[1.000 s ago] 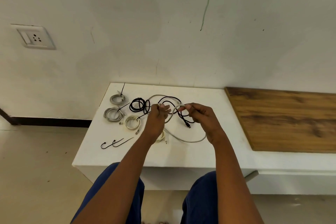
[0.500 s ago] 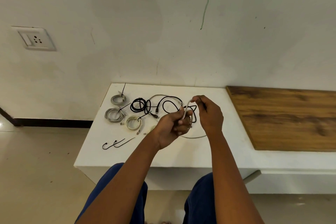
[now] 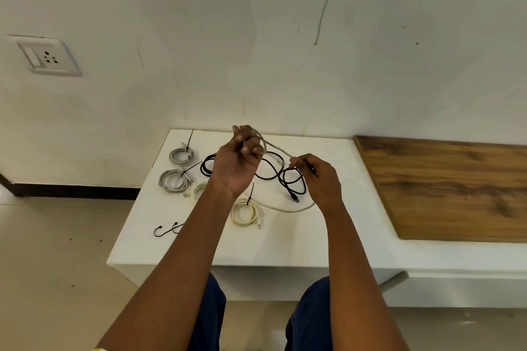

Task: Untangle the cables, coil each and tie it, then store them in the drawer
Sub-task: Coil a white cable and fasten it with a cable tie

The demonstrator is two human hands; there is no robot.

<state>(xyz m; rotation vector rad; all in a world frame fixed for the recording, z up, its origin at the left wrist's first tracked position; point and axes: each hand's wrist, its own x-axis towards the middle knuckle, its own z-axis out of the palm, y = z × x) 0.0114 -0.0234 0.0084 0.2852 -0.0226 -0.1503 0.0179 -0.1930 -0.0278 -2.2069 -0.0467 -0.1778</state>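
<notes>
My left hand (image 3: 238, 162) is raised above the white table (image 3: 285, 242), shut on one end of a loose grey cable (image 3: 278, 148). That cable runs right to my right hand (image 3: 322, 179), which pinches it, then loops down onto the table. A loose black cable (image 3: 293, 182) lies tangled under both hands. Coiled and tied cables lie on the table: two grey coils (image 3: 181, 155) (image 3: 174, 181), a cream coil (image 3: 245, 212), another cream coil (image 3: 198, 189) partly hidden by my left arm, and a black coil (image 3: 206, 167).
Two loose black ties (image 3: 166, 229) lie near the table's front left. A wooden panel (image 3: 456, 188) covers the surface to the right. A wall socket (image 3: 45, 57) is at the left. No drawer is in view.
My left hand has risen and moved left with the grey cable end, and my right hand has slid right along it. The hands were together; now they are apart.
</notes>
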